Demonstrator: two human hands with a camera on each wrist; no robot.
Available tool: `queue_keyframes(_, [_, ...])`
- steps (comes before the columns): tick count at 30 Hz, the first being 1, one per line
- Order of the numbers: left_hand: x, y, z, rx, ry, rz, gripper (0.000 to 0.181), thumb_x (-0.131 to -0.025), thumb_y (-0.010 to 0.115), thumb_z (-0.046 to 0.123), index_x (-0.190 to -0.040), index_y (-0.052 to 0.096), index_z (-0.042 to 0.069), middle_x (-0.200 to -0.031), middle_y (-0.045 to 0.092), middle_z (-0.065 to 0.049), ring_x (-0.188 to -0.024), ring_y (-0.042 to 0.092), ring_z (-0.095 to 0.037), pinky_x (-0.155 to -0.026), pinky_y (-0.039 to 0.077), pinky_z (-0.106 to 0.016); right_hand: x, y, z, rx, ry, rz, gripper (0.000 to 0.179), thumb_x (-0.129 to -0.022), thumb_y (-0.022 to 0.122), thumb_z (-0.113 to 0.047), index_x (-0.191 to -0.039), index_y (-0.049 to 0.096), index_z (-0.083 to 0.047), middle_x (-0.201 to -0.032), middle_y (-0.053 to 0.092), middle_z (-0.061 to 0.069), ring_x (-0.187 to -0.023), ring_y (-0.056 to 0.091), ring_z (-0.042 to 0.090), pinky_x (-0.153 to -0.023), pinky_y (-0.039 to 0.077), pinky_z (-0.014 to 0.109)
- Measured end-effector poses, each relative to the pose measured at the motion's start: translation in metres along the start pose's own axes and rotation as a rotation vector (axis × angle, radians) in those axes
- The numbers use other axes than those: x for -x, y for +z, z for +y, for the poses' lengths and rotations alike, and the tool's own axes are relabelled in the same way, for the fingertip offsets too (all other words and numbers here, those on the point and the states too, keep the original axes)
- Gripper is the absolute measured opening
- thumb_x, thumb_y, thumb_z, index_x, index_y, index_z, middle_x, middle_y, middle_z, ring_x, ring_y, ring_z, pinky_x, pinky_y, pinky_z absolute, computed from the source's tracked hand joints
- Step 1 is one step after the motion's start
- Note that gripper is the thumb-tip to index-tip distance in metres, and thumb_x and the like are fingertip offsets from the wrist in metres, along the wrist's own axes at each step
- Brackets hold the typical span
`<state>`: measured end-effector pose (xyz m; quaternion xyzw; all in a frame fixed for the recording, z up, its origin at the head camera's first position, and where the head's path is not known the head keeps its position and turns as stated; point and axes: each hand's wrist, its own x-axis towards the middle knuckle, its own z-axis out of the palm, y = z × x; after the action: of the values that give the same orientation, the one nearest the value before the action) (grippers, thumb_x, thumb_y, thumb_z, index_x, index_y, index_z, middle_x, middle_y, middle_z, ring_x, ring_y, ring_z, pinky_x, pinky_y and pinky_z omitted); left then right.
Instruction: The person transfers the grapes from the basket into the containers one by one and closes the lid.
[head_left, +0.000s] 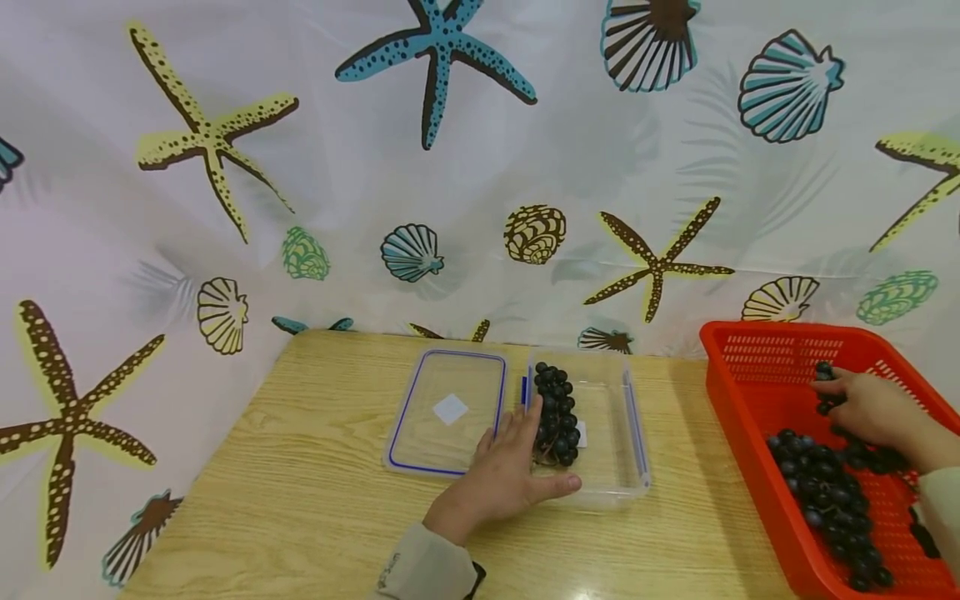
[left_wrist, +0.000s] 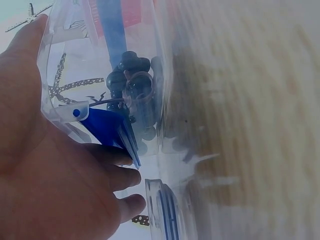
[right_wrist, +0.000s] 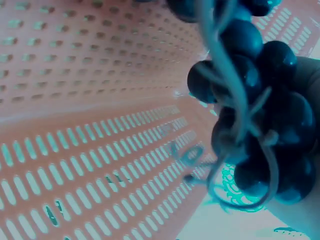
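My right hand (head_left: 873, 408) grips a bunch of black grapes (head_left: 823, 372) inside the red basket (head_left: 735, 450). In the right wrist view the held grapes (right_wrist: 245, 75) hang close to the camera, their pale stem curling below. At the left front corner of a clear plastic container (head_left: 615, 467), my left hand (head_left: 498, 475) rests with fingers spread along the side and thumb across the front. Another bunch of grapes (head_left: 557, 417) lies in the container's left half. A blue clip (left_wrist: 110, 125) on the container shows beside the left fingers in the left wrist view.
A clear lid with a blue seal (head_left: 427, 417) lies flat on the wooden table (head_left: 300, 483), left of the container. More black grapes (head_left: 828, 500) fill part of the basket's near side. A patterned cloth (head_left: 487, 183) with starfish and shells hangs behind the table.
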<state>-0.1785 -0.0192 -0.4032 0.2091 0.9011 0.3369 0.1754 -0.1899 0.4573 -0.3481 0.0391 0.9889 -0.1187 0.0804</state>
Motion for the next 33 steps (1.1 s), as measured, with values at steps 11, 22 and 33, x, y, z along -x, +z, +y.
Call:
queue_keyframes(11, [0.0,0.0,-0.002,0.002,-0.01,0.006,0.114,-0.087,0.065,0.069,-0.164,-0.006,0.024,-0.168,0.002,-0.014,-0.153,-0.002,-0.033,-0.118,-0.004,-0.057,0.001,-0.013,-0.023,0.0,-0.025,0.031,0.064,-0.086,0.058,-0.003,-0.144,0.038,0.015,-0.132,0.046,0.046,-0.056,0.044,0.024,-0.053,0.038,0.034])
queue_keyframes(22, [-0.001,0.002,-0.002,-0.006,0.012,0.002,0.114,-0.087,0.064,0.07,-0.163,-0.007,0.024,-0.167,0.002,-0.013,-0.153,-0.001,-0.032,-0.118,-0.003,-0.058,0.007,-0.023,-0.044,-0.138,-0.061,0.048,0.078,-0.092,0.056,-0.005,-0.158,0.016,0.004,-0.115,0.054,0.045,-0.044,0.04,0.019,-0.048,0.038,0.036])
queue_keyframes(33, [-0.003,0.0,-0.003,0.018,0.026,0.004,0.114,-0.088,0.065,0.068,-0.163,-0.008,0.024,-0.167,0.004,-0.014,-0.153,-0.002,-0.032,-0.117,-0.004,-0.059,0.014,-0.033,-0.069,-0.188,-0.112,0.014,0.078,-0.095,0.053,-0.007,-0.162,0.012,-0.007,-0.077,0.062,0.022,-0.043,0.035,0.016,-0.045,0.036,0.034])
